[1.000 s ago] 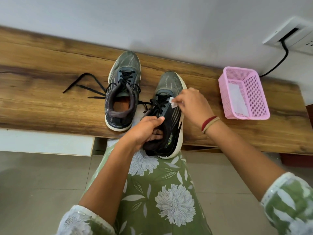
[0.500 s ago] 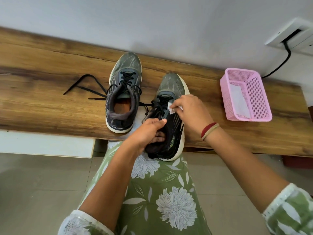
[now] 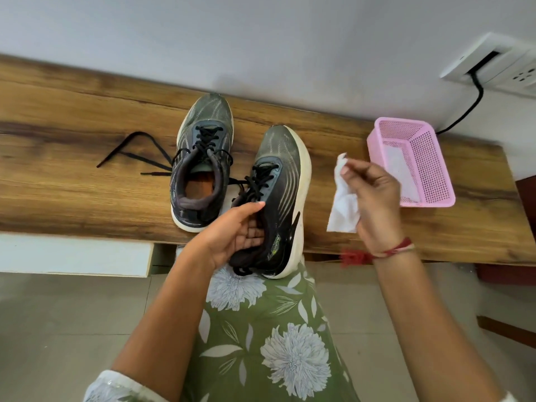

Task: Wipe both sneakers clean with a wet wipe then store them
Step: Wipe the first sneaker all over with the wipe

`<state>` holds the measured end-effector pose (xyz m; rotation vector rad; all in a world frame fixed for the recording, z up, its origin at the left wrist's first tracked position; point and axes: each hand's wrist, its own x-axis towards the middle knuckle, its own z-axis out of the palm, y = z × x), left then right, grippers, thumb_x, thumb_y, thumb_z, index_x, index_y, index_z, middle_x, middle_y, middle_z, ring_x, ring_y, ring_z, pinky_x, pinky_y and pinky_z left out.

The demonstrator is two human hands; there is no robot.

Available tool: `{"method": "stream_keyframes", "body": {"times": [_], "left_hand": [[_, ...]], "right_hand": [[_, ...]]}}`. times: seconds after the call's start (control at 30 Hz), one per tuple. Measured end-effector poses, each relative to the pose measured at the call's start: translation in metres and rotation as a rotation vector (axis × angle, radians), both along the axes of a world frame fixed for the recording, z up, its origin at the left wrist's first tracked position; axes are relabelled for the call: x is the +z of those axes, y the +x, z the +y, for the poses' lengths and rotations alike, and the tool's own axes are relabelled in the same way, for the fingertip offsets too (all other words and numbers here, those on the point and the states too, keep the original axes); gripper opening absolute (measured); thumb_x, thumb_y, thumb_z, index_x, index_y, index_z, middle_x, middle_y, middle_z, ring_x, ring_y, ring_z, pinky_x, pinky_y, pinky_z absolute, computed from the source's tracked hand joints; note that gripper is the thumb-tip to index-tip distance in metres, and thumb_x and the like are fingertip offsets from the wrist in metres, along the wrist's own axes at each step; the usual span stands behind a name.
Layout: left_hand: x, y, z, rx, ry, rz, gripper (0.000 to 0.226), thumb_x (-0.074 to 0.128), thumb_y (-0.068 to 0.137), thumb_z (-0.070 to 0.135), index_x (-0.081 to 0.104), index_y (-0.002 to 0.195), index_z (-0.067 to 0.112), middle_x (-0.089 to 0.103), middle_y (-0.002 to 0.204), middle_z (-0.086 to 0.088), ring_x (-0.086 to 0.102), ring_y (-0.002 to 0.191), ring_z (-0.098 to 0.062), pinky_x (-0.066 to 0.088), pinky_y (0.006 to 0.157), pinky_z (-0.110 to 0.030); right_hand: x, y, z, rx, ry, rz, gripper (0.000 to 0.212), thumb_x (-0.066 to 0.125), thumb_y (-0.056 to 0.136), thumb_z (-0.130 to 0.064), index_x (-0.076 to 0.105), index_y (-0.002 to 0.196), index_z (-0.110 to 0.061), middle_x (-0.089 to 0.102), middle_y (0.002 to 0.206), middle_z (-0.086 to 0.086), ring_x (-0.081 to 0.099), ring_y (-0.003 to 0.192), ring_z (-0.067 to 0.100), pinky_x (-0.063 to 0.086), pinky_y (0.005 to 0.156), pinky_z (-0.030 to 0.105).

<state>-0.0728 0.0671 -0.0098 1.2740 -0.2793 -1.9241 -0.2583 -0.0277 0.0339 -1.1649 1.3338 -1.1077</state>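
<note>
Gripping the nearer sneaker point(image 3: 278, 198) by its heel at the bench point(image 3: 87, 184) edge: left hand point(image 3: 235, 233). Right hand point(image 3: 374, 198) pinches wipe point(image 3: 343, 210), clear of it. Second sneaker point(image 3: 203, 169) stands alongside.

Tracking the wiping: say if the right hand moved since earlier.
Yes. The right hand, pinching the wipe, moved rightward off the held sneaker toward the pink basket.

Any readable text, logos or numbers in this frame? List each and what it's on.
No legible text anywhere.
Greenish mark, heel side of the held sneaker: too blurred to read.
Faint print, collar side of the other sneaker: too small to read.
Wet wipe, pink basket, wall socket: no text visible.
</note>
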Motion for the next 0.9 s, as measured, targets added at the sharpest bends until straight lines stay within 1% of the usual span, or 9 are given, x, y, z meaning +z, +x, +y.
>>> {"method": "stream_keyframes", "body": {"times": [0.13,0.2,0.27,0.4,0.43,0.6,0.7,0.8,0.9], "left_hand": [[0.002,-0.004,-0.007,-0.118,0.038,-0.048,0.055,0.041,0.09,0.059,0.059,0.123,0.019,0.068,0.116,-0.004,0.067,0.098,-0.016,0.051,0.082,-0.027],[0.004,-0.008,-0.011,-0.143,0.048,-0.061,0.051,0.046,0.09,0.056,0.06,0.121,0.018,0.068,0.115,-0.002,0.066,0.097,-0.015,0.05,0.079,-0.026],[0.005,-0.013,-0.011,-0.133,0.057,-0.089,0.039,0.048,0.095,0.042,0.061,0.117,0.013,0.069,0.107,-0.001,0.065,0.085,-0.012,0.049,0.072,-0.023],[0.0,-0.012,-0.008,-0.088,0.031,-0.111,0.024,0.046,0.098,0.032,0.06,0.099,0.012,0.067,0.073,0.004,0.062,0.06,-0.005,0.047,0.055,-0.017],[-0.002,-0.011,-0.007,-0.075,0.025,-0.103,0.023,0.046,0.098,0.03,0.061,0.096,0.012,0.068,0.071,0.005,0.063,0.059,-0.005,0.048,0.054,-0.017],[-0.005,-0.01,-0.006,0.02,0.018,-0.022,0.023,0.048,0.097,0.016,0.061,0.113,0.007,0.07,0.098,-0.007,0.066,0.084,-0.015,0.053,0.075,-0.026],[-0.004,-0.013,-0.008,0.188,-0.003,0.117,0.017,0.044,0.093,0.0,0.061,0.096,-0.003,0.064,0.089,-0.017,0.066,0.073,-0.018,0.055,0.073,-0.027],[-0.007,-0.021,-0.009,0.238,0.054,0.24,0.012,0.046,0.088,-0.002,0.058,0.088,-0.003,0.057,0.083,-0.017,0.062,0.069,-0.02,0.055,0.07,-0.026],[-0.003,-0.024,-0.013,0.264,0.104,0.369,0.012,0.056,0.08,0.014,0.061,0.086,0.005,0.058,0.084,-0.012,0.06,0.075,-0.022,0.05,0.078,-0.031]], "right_hand": [[-0.018,0.021,0.013,0.243,-0.18,0.497,0.018,0.067,0.083,-0.006,0.071,0.096,-0.018,0.069,0.091,-0.004,0.064,0.089,0.007,0.05,0.084,0.026],[-0.022,0.029,0.02,0.346,-0.206,0.686,0.015,0.064,0.086,-0.012,0.072,0.098,-0.017,0.066,0.092,0.0,0.06,0.088,0.013,0.049,0.084,0.031],[-0.023,0.032,0.033,0.419,-0.249,0.777,0.015,0.062,0.088,-0.014,0.072,0.098,-0.016,0.061,0.088,0.0,0.056,0.084,0.016,0.048,0.079,0.034],[-0.015,0.025,0.064,0.52,-0.263,0.796,0.014,0.062,0.088,-0.017,0.072,0.097,-0.019,0.056,0.082,-0.007,0.054,0.08,0.013,0.045,0.074,0.028],[-0.014,0.024,0.064,0.534,-0.27,0.803,0.014,0.062,0.088,-0.017,0.072,0.097,-0.019,0.056,0.081,-0.007,0.053,0.08,0.012,0.042,0.073,0.026],[-0.019,0.029,0.041,0.428,-0.289,0.967,0.014,0.059,0.089,-0.016,0.071,0.097,-0.017,0.058,0.087,-0.002,0.05,0.087,0.015,0.03,0.075,0.024],[-0.02,0.034,0.07,0.536,-0.399,1.011,0.012,0.063,0.086,-0.011,0.07,0.094,-0.017,0.057,0.082,-0.003,0.05,0.08,0.013,0.035,0.071,0.024],[-0.023,0.03,0.072,0.497,-0.353,0.916,0.012,0.064,0.086,-0.012,0.072,0.092,-0.02,0.058,0.081,-0.006,0.053,0.079,0.012,0.044,0.071,0.029],[-0.025,0.028,0.062,0.426,-0.233,0.746,0.013,0.066,0.085,-0.013,0.073,0.09,-0.022,0.063,0.086,-0.005,0.058,0.084,0.013,0.049,0.077,0.034]]}}
